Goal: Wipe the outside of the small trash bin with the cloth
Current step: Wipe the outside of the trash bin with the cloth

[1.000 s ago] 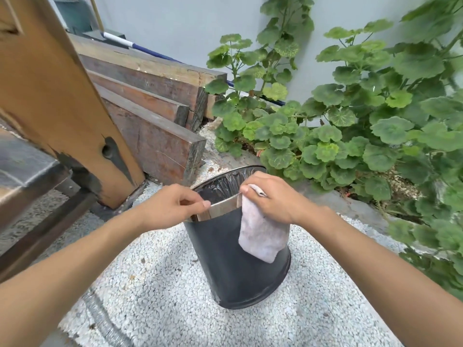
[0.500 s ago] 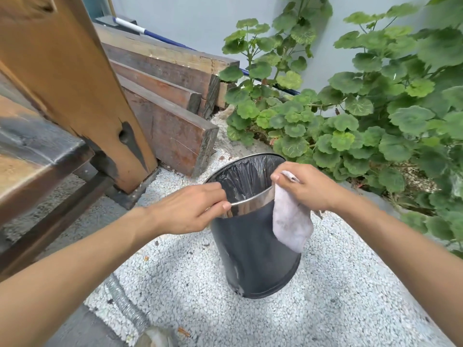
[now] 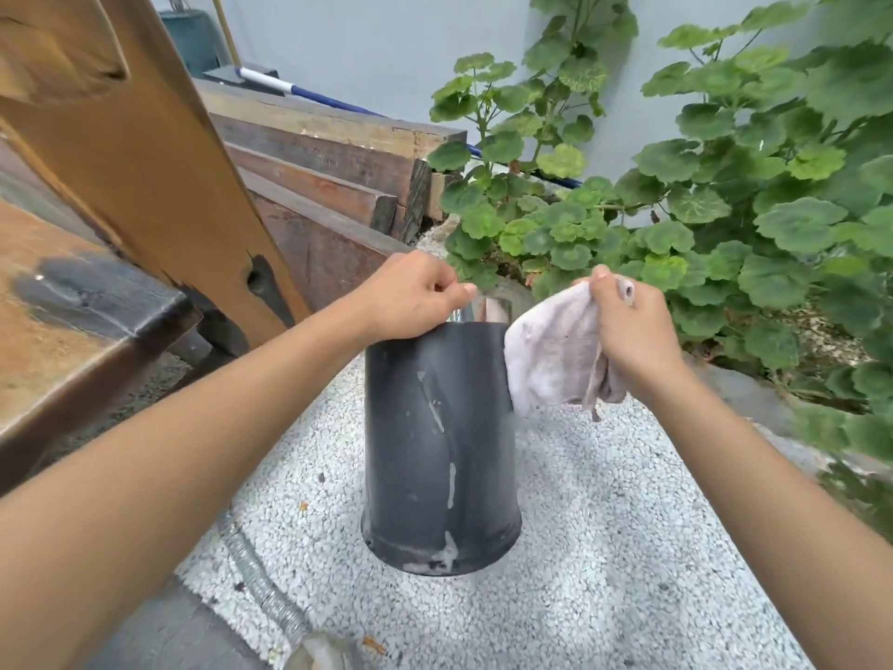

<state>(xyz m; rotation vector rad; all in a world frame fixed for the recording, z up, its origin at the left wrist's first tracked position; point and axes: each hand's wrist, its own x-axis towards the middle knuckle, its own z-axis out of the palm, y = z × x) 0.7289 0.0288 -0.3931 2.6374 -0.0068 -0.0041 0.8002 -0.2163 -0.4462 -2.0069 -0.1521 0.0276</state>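
A small dark grey trash bin [image 3: 437, 442] with a shiny metal rim stands on white gravel, tipped away from me so its near side wall faces the camera. Pale streaks and smudges run down that wall. My left hand [image 3: 410, 295] grips the bin's rim at the top left. My right hand [image 3: 628, 326] holds a bunched pale pinkish cloth [image 3: 551, 350] against the bin's upper right edge. The bin's opening is hidden from here.
Stacked wooden beams [image 3: 328, 186] lie behind the bin, and a wooden bench or frame [image 3: 121, 195] stands at the left. Leafy green plants [image 3: 700, 195] crowd the right and back. A corrugated hose [image 3: 261, 577] lies on the gravel near the front.
The bin has tipped away from me, so its inside and liner no longer show. My right hand moved the cloth from the rim's front to the upper right side. The camera came closer.
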